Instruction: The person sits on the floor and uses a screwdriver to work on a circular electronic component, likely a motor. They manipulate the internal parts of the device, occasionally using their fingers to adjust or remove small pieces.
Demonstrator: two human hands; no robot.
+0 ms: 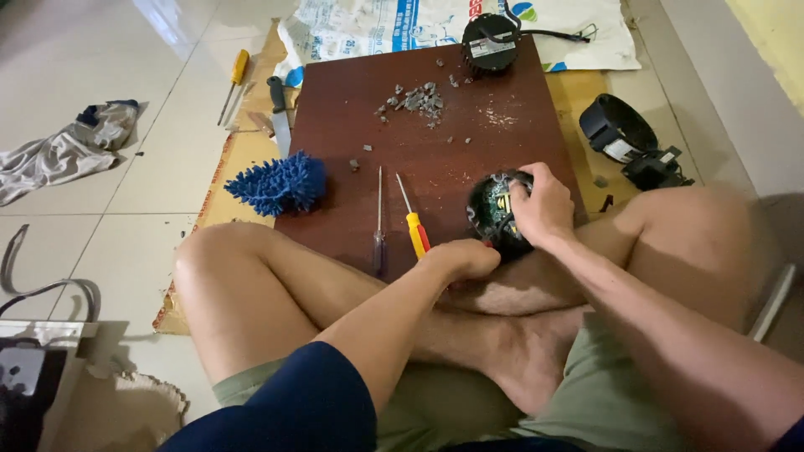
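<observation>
**Clerk:** Item one?

**Keeper:** Round black device (496,213), casing open, circuit board showing inside. It sat at the near right edge of the dark brown board (469,92), against the person's crossed legs. The right hand (544,205) was clamped over its top, fingers curled onto the rim.

**Clerk:** And the left hand (461,258)?

**Keeper:** Closed in a loose fist just beside the device's lower edge. Something red showed under it; I could not tell what it held.

**Clerk:** Loose items?

**Keeper:** Yellow-handled screwdriver (413,228) and a dark-handled screwdriver (378,222), both lying near the left hand. Pile of grey fragments (414,99) farther up. Blue mop head (280,184) at the board's left edge, a knife (279,117) above it. A second round black unit (490,42) at the far edge.

**Clerk:** Risks noted?

**Keeper:** In my judgement, three. The device overhung the board's edge, so a slackened grip could have dropped it onto the legs. Any prying tool might have slipped toward the right fingers or scored the exposed board. Grit could have got into the open casing.
</observation>
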